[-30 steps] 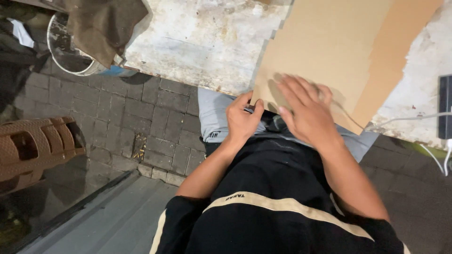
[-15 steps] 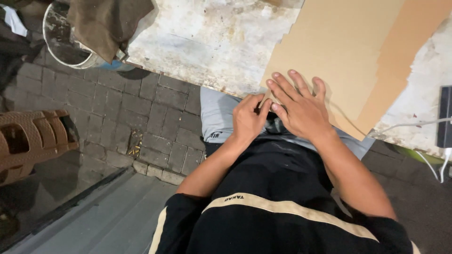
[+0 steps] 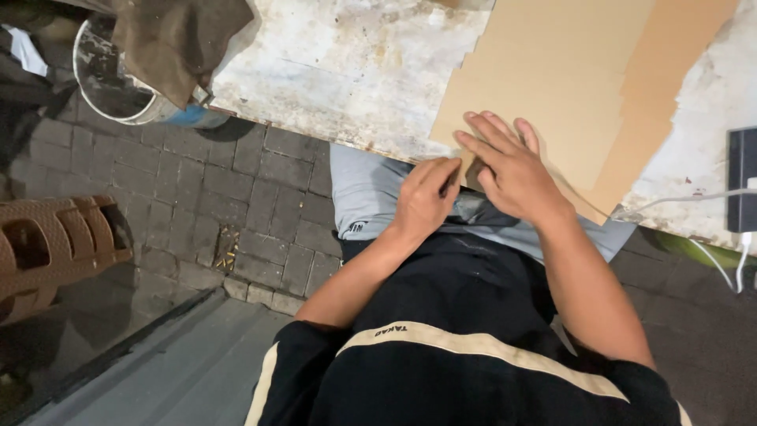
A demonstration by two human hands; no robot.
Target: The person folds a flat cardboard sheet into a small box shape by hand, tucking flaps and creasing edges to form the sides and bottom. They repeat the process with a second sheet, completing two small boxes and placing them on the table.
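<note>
Weathered white tabletop (image 3: 339, 71), stained and flaking, spreads beyond your fingertips, its rusty near edge running just past your left knuckles. Brown corrugated cardboard sheet (image 3: 552, 79), one piece, flat on that top; its near corner overhangs the table edge and lies directly under your right fingers, with a paler strip of the same card along the side away from your thumb. Grey brick paving (image 3: 197, 197) fills the ground well out from your left fingers. Brown woven plastic chair (image 3: 47, 252), at the far edge of view, well apart from both hands. White bucket (image 3: 110, 79) with a brown cloth (image 3: 181, 39) draped over its rim, standing on the paving well beyond your left fingers. Your right hand (image 3: 512, 170): fingers spread and extended, palm down, pressing flat on the cardboard corner, gripping nothing. Your left hand (image 3: 426, 201): fingers curled inward, their tips meeting the cardboard's near edge just beside your right thumb; whether they pinch the edge or only touch it you cannot tell from this view. Dark flat device (image 3: 743, 177) lies on the tabletop well out from your right little finger, with a white cable (image 3: 678, 199) trailing from it across the table edge toward the cardboard's far corner.
</note>
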